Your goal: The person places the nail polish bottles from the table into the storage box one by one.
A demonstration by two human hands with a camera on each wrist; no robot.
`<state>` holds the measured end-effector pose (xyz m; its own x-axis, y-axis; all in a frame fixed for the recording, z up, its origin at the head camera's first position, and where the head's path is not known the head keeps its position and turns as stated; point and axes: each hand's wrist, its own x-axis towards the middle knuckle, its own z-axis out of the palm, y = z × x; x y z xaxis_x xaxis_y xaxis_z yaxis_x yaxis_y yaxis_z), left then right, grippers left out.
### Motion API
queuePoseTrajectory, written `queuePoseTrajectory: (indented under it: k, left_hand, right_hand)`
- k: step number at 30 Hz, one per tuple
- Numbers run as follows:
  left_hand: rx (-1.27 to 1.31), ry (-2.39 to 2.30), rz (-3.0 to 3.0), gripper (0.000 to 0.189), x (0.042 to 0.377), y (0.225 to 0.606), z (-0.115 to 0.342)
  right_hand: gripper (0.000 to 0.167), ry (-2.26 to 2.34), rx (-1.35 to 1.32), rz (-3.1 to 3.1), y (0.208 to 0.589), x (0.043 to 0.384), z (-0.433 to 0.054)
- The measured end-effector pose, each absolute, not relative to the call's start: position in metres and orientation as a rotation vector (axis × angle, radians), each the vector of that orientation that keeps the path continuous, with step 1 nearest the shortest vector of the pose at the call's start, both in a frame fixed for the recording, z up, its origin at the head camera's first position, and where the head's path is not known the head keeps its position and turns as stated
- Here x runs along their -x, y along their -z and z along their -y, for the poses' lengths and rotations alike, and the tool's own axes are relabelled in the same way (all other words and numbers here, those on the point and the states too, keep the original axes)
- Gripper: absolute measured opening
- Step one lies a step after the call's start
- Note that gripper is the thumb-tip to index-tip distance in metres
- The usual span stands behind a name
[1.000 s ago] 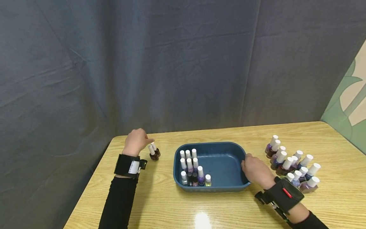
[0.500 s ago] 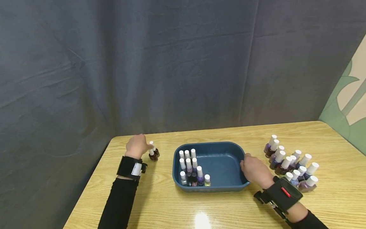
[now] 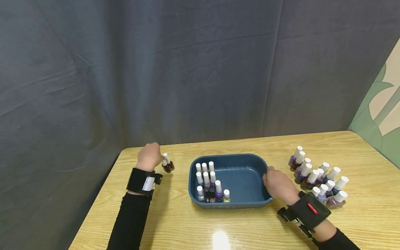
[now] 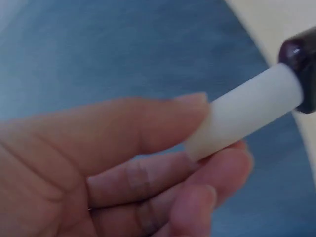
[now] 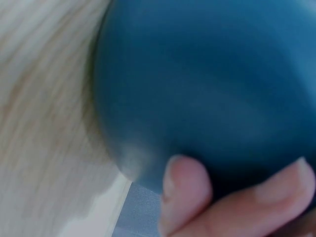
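In the left wrist view, my left hand (image 4: 123,163) pinches the white cap of a dark nail polish bottle (image 4: 302,69) between thumb and fingertips. From the head view, that hand (image 3: 150,156) is at the table's left, with a second dark nail polish bottle (image 3: 171,165) right beside the held one. My right hand (image 3: 279,184) grips the right end of a blue tray (image 3: 231,205), its fingers curled at the rim. Several white-capped nail polish bottles (image 3: 206,178) stand in rows in the tray's left part, along with two dark-capped ones.
Right of the tray, several nail polish bottles (image 3: 312,178) in purple, blue and dark red stand grouped on the wooden table (image 3: 187,229), close by the right wrist. A grey curtain (image 3: 193,76) hangs behind the table's back edge.
My left hand has come down to the pair of dark bottles and taken the nearer one by its cap; that bottle has shifted slightly. The right hand and tray have stayed put.
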<state>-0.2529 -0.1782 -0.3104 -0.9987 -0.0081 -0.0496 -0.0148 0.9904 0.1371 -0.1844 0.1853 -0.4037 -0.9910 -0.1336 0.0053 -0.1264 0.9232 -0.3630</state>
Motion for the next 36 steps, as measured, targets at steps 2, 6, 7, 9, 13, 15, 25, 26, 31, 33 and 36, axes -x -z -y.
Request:
queuePoseTrajectory:
  k: [2, 6, 7, 9, 13, 15, 25, 26, 31, 33, 36]
  left_hand:
    - [-0.004, -0.237, -3.096, 0.032, 0.247, 0.298, 0.174]
    - [-0.072, -0.273, -3.133, 0.042, 0.237, 0.276, 0.165]
    - [-0.091, -0.282, -3.143, 0.044, 0.235, 0.273, 0.163]
    - [-0.134, -0.302, -3.163, 0.047, 0.232, 0.265, 0.156]
    - [-0.266, -0.341, -3.181, 0.048, 0.226, 0.252, 0.137]
    - [-0.359, -0.356, -3.182, 0.045, 0.222, 0.245, 0.125]
    - [-0.79, -0.315, -3.147, 0.044, 0.208, 0.244, 0.056]
    - [-0.82, -0.308, -3.138, 0.044, 0.207, 0.248, 0.051]
    - [-0.901, -0.226, -3.092, 0.032, 0.204, 0.266, 0.034]
    - [-0.898, -0.181, -3.069, 0.025, 0.204, 0.274, 0.03]
    - [-0.868, -0.101, -3.033, 0.017, 0.209, 0.286, 0.025]
  right_hand:
    - [0.022, 0.581, 0.208, -3.063, 0.403, 0.184, -0.185]
    - [0.022, 0.585, 0.21, -3.064, 0.403, 0.184, -0.185]
    - [0.021, 0.585, 0.213, -3.069, 0.403, 0.184, -0.185]
    - [0.021, 0.583, 0.221, -3.077, 0.403, 0.184, -0.186]
    - [0.019, 0.586, 0.23, -3.09, 0.403, 0.182, -0.187]
    - [0.019, 0.591, 0.227, -3.088, 0.404, 0.181, -0.188]
    - [0.02, 0.591, 0.235, -3.081, 0.403, 0.179, -0.188]
    - [0.02, 0.592, 0.234, -3.079, 0.403, 0.179, -0.188]
    - [0.02, 0.6, 0.227, -3.065, 0.402, 0.179, -0.187]
    - [0.02, 0.603, 0.225, -3.065, 0.402, 0.179, -0.187]
    - [0.02, 0.606, 0.227, -3.07, 0.402, 0.179, -0.187]
